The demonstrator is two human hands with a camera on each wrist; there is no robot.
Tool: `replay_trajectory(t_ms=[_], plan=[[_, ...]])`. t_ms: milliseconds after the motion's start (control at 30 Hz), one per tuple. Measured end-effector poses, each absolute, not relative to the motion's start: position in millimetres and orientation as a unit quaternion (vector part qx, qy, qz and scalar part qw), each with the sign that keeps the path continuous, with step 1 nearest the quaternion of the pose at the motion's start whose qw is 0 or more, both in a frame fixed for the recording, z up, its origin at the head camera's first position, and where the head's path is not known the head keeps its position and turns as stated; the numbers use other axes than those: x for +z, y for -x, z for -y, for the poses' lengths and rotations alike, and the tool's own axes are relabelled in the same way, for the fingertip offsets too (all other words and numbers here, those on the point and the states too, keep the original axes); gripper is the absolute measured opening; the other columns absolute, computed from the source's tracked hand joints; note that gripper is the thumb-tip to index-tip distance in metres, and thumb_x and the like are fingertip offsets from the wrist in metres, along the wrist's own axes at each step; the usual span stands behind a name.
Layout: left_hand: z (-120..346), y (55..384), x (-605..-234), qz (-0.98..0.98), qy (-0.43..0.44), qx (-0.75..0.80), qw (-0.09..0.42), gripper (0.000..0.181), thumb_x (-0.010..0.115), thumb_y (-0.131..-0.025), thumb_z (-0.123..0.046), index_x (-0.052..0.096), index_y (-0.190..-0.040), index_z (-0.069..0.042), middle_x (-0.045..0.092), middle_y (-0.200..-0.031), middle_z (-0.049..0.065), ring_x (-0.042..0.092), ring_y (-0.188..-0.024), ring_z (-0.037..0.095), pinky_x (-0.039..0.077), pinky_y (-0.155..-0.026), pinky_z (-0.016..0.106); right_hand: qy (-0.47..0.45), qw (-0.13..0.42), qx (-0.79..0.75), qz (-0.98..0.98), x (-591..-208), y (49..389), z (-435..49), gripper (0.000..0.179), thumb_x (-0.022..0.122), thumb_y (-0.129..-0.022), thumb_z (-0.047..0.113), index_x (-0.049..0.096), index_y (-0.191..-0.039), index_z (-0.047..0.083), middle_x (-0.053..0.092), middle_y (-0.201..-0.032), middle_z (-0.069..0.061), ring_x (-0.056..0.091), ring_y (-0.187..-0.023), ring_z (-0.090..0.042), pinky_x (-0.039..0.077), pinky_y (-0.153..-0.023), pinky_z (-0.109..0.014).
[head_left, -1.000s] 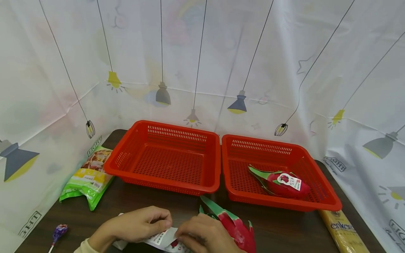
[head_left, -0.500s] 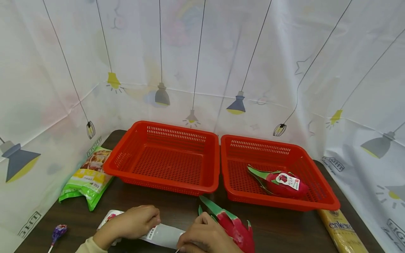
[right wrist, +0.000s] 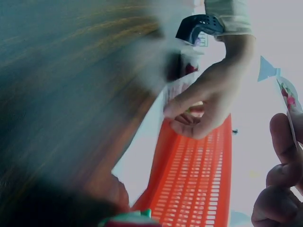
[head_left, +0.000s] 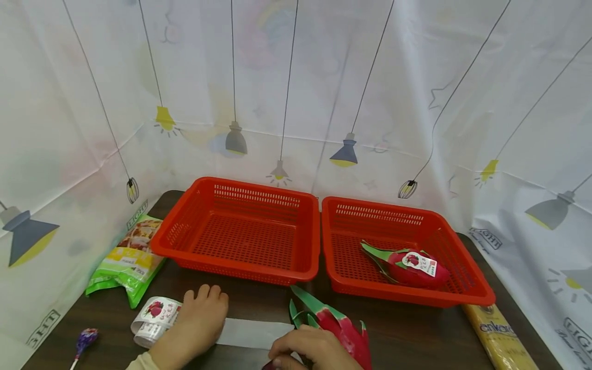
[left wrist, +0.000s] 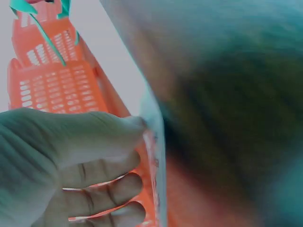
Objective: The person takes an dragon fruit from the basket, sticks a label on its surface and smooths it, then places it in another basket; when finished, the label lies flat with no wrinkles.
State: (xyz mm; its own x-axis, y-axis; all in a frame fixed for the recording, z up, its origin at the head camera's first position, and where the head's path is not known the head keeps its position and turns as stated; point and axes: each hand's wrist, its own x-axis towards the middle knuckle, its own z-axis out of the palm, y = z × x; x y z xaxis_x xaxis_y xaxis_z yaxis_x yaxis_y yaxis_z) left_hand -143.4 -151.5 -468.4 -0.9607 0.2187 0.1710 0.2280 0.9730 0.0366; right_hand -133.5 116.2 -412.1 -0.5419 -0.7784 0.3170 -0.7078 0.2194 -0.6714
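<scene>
In the head view my left hand (head_left: 203, 313) rests over a pale label strip (head_left: 259, 333) on the table. The left wrist view shows its thumb and bent fingertips against the strip's edge. A roll of dragon fruit labels (head_left: 154, 321) lies left of that hand, joined to the strip. My right hand (head_left: 319, 347) pinches a peeled label (right wrist: 288, 97), best seen in the right wrist view. Beside the right hand lies a pink dragon fruit (head_left: 353, 336) with green leaves. A second dragon fruit (head_left: 404, 272), bearing a label, lies in the right red basket (head_left: 342, 288).
Left of the labelled fruit's basket stands another red basket (head_left: 231, 267). A green food bag (head_left: 131, 257) and a lollipop (head_left: 85, 339) are on the left. A yellow pasta packet (head_left: 499, 334) lies at the right. A white printed curtain (head_left: 296, 77) surrounds the table.
The label has come off its strip and is now in the right hand. My left hand has turned, its fingers reaching forward on the strip, and the label roll has come into sight.
</scene>
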Motion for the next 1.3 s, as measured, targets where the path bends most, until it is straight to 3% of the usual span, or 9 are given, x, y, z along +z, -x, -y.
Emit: replay_trajectory(t_ms=[167, 267, 333, 433, 567, 733, 867, 1067, 1300], plan=[[137.8, 144.4, -458.0, 0.973, 0.163, -0.012, 0.164, 0.017, 0.075, -0.081, -0.007, 0.063, -0.092, -0.009, 0.055, -0.090, 0.007, 0.052, -0.086, 0.027, 0.042, -0.067, 0.043, 0.460, 0.043, -0.447, -0.766, -410.8, 135.1, -131.1, 0.013, 0.062, -0.101, 0.010, 0.071, -0.109, 0.016, 0.075, -0.095, 0.002, 0.059, -0.082, 0.006, 0.054, -0.067, -0.018], [121.1, 146.0, -442.6, 0.951, 0.212, -0.130, 0.183, 0.016, 0.070, -0.084, -0.007, 0.060, -0.093, -0.014, 0.054, -0.088, -0.002, 0.052, -0.081, 0.015, 0.044, -0.066, 0.031, 0.420, 0.045, -0.467, -0.777, -408.3, 136.9, -142.9, 0.013, 0.062, -0.102, 0.012, 0.070, -0.110, 0.017, 0.075, -0.095, 0.002, 0.060, -0.082, 0.006, 0.055, -0.067, -0.021], [107.6, 146.5, -431.0, 0.917, 0.252, -0.274, 0.143, 0.007, 0.064, -0.094, -0.012, 0.060, -0.095, -0.017, 0.053, -0.085, -0.007, 0.051, -0.075, 0.007, 0.044, -0.062, 0.024, 0.396, 0.028, -0.465, -0.791, -407.6, 137.8, -150.4, 0.012, 0.063, -0.101, 0.013, 0.070, -0.110, 0.016, 0.074, -0.094, 0.002, 0.061, -0.080, 0.004, 0.056, -0.066, -0.022], [88.1, 145.6, -416.7, 0.832, 0.285, -0.475, 0.020, 0.010, 0.054, -0.106, -0.023, 0.062, -0.103, -0.018, 0.056, -0.084, -0.011, 0.050, -0.071, -0.002, 0.047, -0.061, 0.018, 0.357, 0.007, -0.459, -0.814, -408.7, 138.1, -161.0, 0.013, 0.066, -0.100, 0.014, 0.070, -0.112, 0.013, 0.075, -0.093, 0.001, 0.062, -0.079, 0.004, 0.055, -0.064, -0.023], [69.1, 147.2, -412.4, 0.781, 0.304, -0.539, -0.084, 0.021, 0.056, -0.106, -0.035, 0.066, -0.102, -0.017, 0.062, -0.084, -0.012, 0.052, -0.070, -0.006, 0.050, -0.063, 0.017, 0.328, -0.019, -0.446, -0.832, -412.3, 138.1, -171.0, 0.017, 0.067, -0.098, 0.012, 0.069, -0.115, 0.009, 0.075, -0.087, 0.002, 0.058, -0.072, 0.006, 0.051, -0.055, -0.021], [53.6, 151.4, -424.6, 0.788, 0.300, -0.532, -0.082, 0.022, 0.060, -0.104, -0.033, 0.066, -0.091, -0.016, 0.060, -0.083, -0.010, 0.048, -0.069, -0.005, 0.044, -0.061, 0.015, 0.310, -0.050, -0.429, -0.847, -416.5, 137.2, -176.4, 0.020, 0.068, -0.097, 0.011, 0.067, -0.117, 0.008, 0.072, -0.082, 0.005, 0.054, -0.066, 0.008, 0.047, -0.049, -0.021], [40.8, 152.0, -436.3, 0.813, 0.255, -0.520, -0.060, 0.020, 0.060, -0.102, -0.034, 0.065, -0.088, -0.020, 0.056, -0.093, -0.009, 0.048, -0.084, 0.004, 0.042, -0.070, 0.019, 0.278, -0.064, -0.409, -0.867, -418.8, 136.9, -178.1, 0.025, 0.071, -0.096, 0.014, 0.064, -0.119, 0.008, 0.072, -0.081, 0.006, 0.055, -0.065, 0.008, 0.048, -0.050, -0.020], [25.6, 152.2, -447.8, 0.823, 0.193, -0.531, -0.060, 0.018, 0.063, -0.097, -0.037, 0.065, -0.085, -0.023, 0.054, -0.105, -0.008, 0.043, -0.099, 0.013, 0.037, -0.075, 0.025, 0.248, -0.064, -0.368, -0.894, -419.0, 141.6, -178.9, 0.024, 0.072, -0.095, 0.017, 0.064, -0.116, 0.010, 0.065, -0.075, 0.014, 0.043, -0.053, 0.009, 0.042, -0.047, -0.018], [18.4, 151.5, -452.1, 0.812, 0.182, -0.551, -0.059, 0.015, 0.063, -0.096, -0.037, 0.061, -0.097, -0.022, 0.052, -0.113, -0.004, 0.043, -0.107, 0.014, 0.037, -0.082, 0.028, 0.233, -0.030, -0.367, -0.900, -415.3, 143.8, -179.9, 0.020, 0.071, -0.096, 0.019, 0.066, -0.115, 0.013, 0.062, -0.071, 0.016, 0.041, -0.049, 0.007, 0.041, -0.045, -0.019]])
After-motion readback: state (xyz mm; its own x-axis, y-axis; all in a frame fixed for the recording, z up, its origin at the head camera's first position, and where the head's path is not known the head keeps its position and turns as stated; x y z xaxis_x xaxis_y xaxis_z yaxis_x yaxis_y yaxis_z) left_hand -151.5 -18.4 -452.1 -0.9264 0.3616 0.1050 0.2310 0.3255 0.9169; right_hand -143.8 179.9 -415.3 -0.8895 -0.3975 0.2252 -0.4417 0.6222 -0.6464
